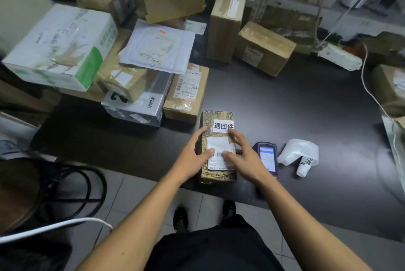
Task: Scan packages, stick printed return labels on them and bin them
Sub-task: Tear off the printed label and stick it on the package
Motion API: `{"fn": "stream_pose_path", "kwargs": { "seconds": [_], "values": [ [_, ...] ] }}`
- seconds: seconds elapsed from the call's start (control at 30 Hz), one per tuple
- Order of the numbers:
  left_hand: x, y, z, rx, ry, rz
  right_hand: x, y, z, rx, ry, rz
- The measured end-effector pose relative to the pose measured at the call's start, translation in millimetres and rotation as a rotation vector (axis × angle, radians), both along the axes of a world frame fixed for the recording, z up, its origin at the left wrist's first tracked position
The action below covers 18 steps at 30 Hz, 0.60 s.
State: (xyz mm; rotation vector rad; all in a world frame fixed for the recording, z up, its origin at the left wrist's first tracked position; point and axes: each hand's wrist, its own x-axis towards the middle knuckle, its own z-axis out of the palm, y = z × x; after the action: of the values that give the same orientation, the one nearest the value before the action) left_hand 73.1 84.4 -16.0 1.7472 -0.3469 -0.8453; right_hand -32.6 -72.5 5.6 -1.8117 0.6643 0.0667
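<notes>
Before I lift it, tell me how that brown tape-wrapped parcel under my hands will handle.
The brown tape-wrapped parcel probably stays stiff: its edges look boxy. Glossy tape may make it a bit slippery. It lies flat on the dark table, so it should slide rather than roll.

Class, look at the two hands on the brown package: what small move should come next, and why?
Probably lift the package off the table toward a bin. The return label already sits on its top, and the left hand and right hand lie on its sides and top, thumbs pressing the shipping label. The scanner lies set down beside it.
</notes>
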Motion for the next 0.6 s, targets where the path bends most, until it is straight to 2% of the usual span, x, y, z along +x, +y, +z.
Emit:
{"fn": "stream_pose_path", "kwargs": {
  "seconds": [0.3,0.6],
  "values": [
    [-59,88,-2,0.069,-0.032,0.272,-12,68,-11,-0.016,-0.002,0.309],
    [-164,200,4,0.148,0.000,0.709,-34,170,-25,0.087,-0.032,0.741]
  ]
}}
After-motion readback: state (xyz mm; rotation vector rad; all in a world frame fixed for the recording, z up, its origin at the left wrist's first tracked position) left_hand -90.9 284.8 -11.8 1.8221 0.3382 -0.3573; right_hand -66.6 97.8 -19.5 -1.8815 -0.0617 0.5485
